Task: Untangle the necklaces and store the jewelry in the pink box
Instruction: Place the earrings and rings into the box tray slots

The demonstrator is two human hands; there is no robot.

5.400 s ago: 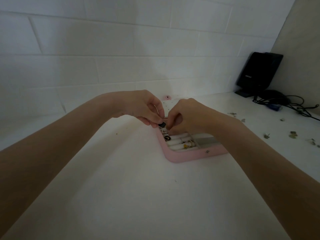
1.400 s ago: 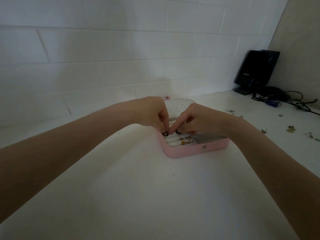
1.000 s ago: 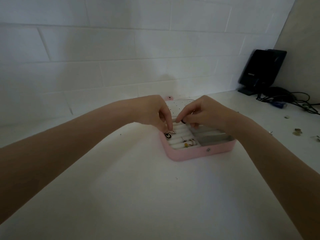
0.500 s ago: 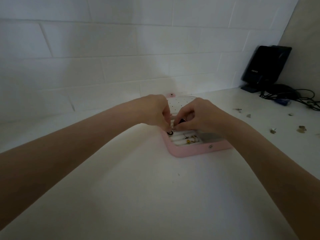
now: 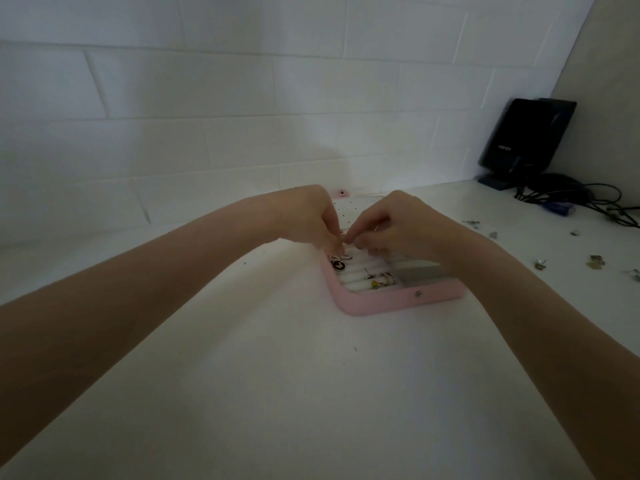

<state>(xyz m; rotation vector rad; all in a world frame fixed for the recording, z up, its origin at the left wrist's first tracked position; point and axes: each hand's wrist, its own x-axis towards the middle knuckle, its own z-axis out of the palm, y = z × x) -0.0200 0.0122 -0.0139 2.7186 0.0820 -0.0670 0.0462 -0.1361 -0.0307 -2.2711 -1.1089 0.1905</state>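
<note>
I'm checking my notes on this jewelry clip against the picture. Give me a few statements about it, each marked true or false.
1. The pink box lies open on the white table. True.
2. Both hands, left and right, meet over the box's far end. True.
3. The box's white rolls hold no jewelry. False: a few small pieces sit on them.
4. The black device stands at the far left. False: far right, by the cables.

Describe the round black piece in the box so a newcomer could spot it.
Find the pink box on the white table. In its near-left corner, on the white ring rolls, lies the black piece: a dark disc, unlike the gold and silver rings right of it.
</note>
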